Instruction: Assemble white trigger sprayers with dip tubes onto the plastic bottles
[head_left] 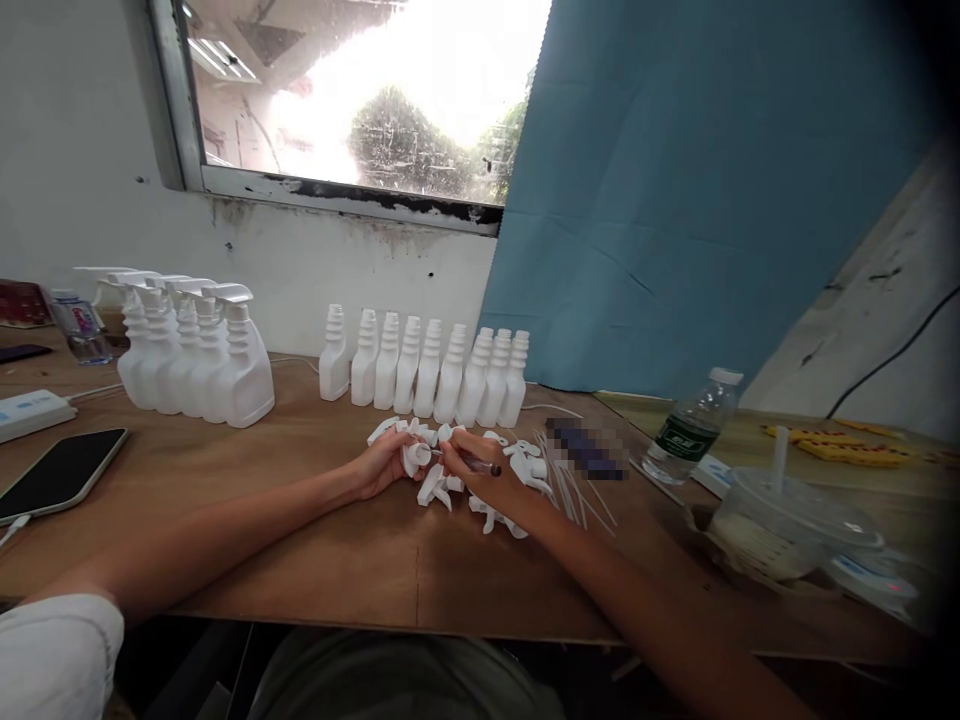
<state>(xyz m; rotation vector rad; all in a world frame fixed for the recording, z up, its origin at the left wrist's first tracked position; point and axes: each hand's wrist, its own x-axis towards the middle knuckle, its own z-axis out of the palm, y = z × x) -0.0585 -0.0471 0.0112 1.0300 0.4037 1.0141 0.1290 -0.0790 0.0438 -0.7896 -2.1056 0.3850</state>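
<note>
My left hand [382,462] is closed around a white trigger spray head [417,458], its round collar turned toward my right hand. My right hand [480,470] grips a slim pen-like tool [482,464] with a dark end; its thin tip points at the collar, and whether it touches cannot be made out. Around both hands lie several loose white spray heads [439,485], some partly hidden by my fingers and right forearm. Right of them, thin white dip tubes [566,480] are spread on the brown table [322,560].
Behind my hands stands a row of white bottles without heads [427,370]. Bottles with spray heads [244,370] stand at left, near a phone [64,472] and power strip [34,412]. At right are a water bottle [690,430], a lidded cup with straw [780,530] and a blurred dark item [589,448].
</note>
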